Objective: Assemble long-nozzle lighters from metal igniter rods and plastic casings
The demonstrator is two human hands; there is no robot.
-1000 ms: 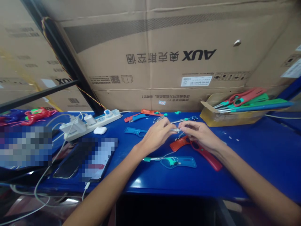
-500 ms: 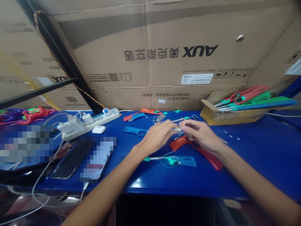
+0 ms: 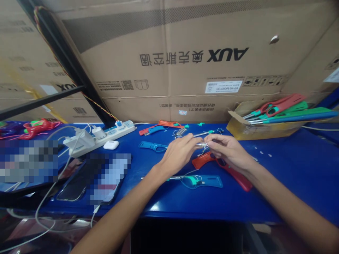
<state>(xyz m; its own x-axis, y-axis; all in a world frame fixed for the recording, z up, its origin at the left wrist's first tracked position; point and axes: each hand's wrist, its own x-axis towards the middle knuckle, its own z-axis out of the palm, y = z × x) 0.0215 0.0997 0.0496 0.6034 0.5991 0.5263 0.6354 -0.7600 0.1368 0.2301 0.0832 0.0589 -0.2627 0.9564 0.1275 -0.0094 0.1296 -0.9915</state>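
Observation:
My left hand is closed on a short silvery metal tube, which looks like a lighter's nozzle. At its right end my right hand pinches, with thin white wire hanging beneath. What exactly the right fingertips grip is too small to make out. Just below the hands lie an orange lighter shell half and a red one. Nearer the front edge rests an open blue lighter shell with a green trigger and a metal rod, partly behind my left forearm.
A cardboard box of coloured gas lighters stands at the back right. More shell halves and green bits are scattered behind the hands. On the left are a power strip, an earbud case and phones with cables.
Both hands have shifted very slightly to the right with the tube between them. My left forearm has moved, baring more of the rod's left end by the blue shell. The view has tilted a little.

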